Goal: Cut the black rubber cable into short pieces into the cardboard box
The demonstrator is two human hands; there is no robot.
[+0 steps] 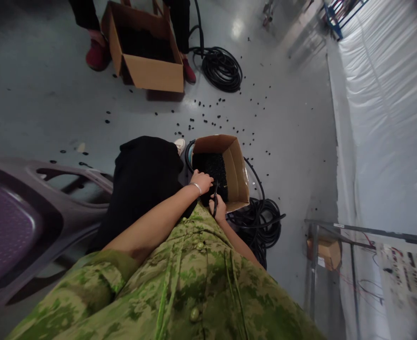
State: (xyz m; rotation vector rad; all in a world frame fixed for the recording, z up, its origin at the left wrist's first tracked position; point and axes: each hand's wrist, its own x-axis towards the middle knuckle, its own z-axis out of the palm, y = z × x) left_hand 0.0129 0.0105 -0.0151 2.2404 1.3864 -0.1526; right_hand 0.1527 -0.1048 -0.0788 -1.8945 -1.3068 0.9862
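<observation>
A cardboard box [237, 174] stands open between my knees, its bottom covered with small black cut pieces [213, 165]. Over the box, my left hand [201, 180], with a bracelet at the wrist, is closed around a black hose [187, 158] that curves over the box's left rim. The hose end at my fingertips is hard to make out. My right hand [218, 208] grips dark-handled scissors [215, 200], blades pointing up close to my left fingertips.
Coiled black hose [265, 222] lies right of the box. Small black rings [213, 123] are scattered over the grey floor. Ahead, another person's red shoes [97, 54] flank a larger box [155, 73] beside a second hose coil [222, 68]. A purple chair [6, 236] stands left, a metal frame [314, 269] right.
</observation>
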